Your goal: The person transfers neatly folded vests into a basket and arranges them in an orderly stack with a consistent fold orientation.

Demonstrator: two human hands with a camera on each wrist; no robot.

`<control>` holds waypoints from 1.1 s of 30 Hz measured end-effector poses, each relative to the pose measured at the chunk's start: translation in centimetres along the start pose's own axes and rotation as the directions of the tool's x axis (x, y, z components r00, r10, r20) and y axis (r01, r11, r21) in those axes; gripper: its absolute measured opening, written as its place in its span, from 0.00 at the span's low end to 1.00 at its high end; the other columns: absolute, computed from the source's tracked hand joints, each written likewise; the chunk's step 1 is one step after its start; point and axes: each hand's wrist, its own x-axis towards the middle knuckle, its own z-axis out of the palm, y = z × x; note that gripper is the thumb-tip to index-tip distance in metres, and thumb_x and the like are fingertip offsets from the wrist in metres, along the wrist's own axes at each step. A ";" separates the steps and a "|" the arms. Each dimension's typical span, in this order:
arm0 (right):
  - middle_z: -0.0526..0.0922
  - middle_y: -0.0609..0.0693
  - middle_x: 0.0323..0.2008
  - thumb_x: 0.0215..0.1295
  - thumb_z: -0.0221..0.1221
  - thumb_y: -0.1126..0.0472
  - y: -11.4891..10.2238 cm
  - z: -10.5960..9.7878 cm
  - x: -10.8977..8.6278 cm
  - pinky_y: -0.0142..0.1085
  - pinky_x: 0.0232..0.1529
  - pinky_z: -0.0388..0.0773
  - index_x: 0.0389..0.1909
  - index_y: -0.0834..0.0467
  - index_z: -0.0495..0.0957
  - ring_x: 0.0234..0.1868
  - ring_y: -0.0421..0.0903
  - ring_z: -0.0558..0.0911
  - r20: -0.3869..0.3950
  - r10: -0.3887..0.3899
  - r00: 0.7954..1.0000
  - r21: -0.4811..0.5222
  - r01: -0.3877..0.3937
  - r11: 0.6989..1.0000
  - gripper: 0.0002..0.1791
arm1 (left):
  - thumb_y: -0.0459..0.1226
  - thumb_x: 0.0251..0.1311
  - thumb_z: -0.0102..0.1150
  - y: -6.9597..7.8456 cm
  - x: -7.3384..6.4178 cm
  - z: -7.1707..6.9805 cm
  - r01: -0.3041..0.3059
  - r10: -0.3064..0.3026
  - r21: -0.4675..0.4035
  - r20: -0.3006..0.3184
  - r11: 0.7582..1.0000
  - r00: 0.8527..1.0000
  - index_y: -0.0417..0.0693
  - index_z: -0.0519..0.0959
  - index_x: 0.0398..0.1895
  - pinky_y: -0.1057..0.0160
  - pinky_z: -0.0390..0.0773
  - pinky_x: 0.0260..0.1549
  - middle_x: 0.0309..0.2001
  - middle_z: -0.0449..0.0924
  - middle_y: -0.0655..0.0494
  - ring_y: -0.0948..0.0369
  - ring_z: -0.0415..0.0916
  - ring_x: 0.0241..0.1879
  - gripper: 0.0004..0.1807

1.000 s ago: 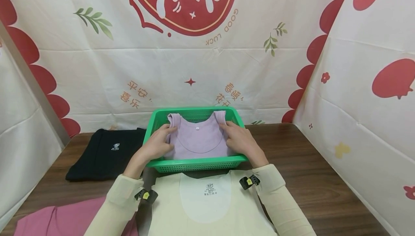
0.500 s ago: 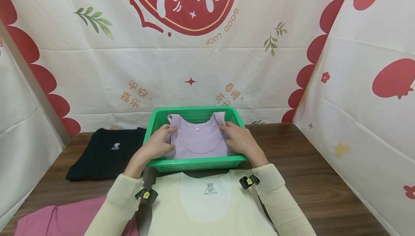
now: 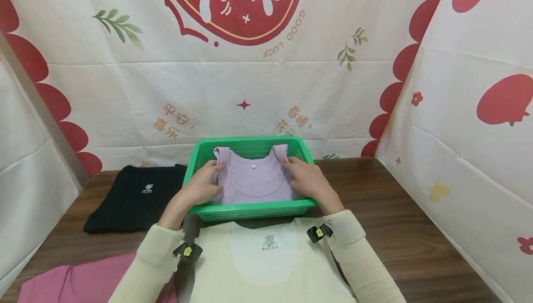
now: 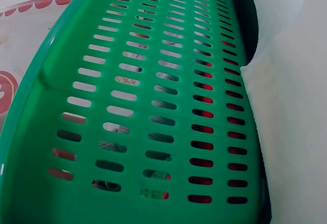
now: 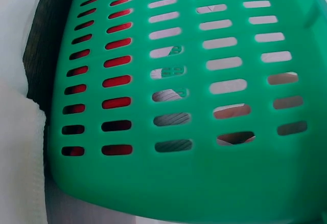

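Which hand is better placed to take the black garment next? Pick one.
Left, I'd judge: the left hand is nearer the black garment, which lies on its side of the green basket. The right hand is farther across; both touch the lilac top.

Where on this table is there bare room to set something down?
The widest bare patch is the table right of the green basket, up to the cloth wall. A smaller strip separates the black garment from the pink garment. The middle is crowded: basket, lilac garment, left hand, right hand, cream garment.
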 end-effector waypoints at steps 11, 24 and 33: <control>0.79 0.56 0.67 0.64 0.58 0.70 0.0 0.3 0.0 0.43 0.39 0.81 0.61 0.54 0.84 0.59 0.53 0.81 0.001 0.007 1.000 -0.040 -0.007 0.999 0.24 | 0.26 0.60 0.61 -0.1 -0.1 0.1 0.008 -0.008 -0.002 0.005 1.000 1.000 0.31 0.66 0.74 0.49 0.73 0.56 0.73 0.65 0.35 0.48 0.68 0.57 0.37; 0.80 0.56 0.65 0.64 0.59 0.68 -0.2 0.1 -0.2 0.45 0.40 0.82 0.57 0.55 0.86 0.59 0.54 0.81 -0.001 0.009 1.000 -0.030 -0.009 0.999 0.21 | 0.31 0.61 0.66 0.2 -0.2 0.2 0.030 -0.029 -0.014 0.026 0.999 0.999 0.31 0.64 0.75 0.42 0.72 0.66 0.75 0.62 0.34 0.45 0.68 0.65 0.39; 0.79 0.57 0.66 0.65 0.59 0.66 -0.2 0.1 -0.1 0.48 0.42 0.83 0.57 0.55 0.86 0.59 0.55 0.82 -0.001 0.011 1.000 -0.030 -0.011 0.999 0.20 | 0.34 0.63 0.67 0.1 -0.1 0.3 0.051 -0.049 -0.025 0.045 0.998 0.998 0.32 0.63 0.76 0.38 0.68 0.70 0.77 0.59 0.34 0.42 0.65 0.71 0.40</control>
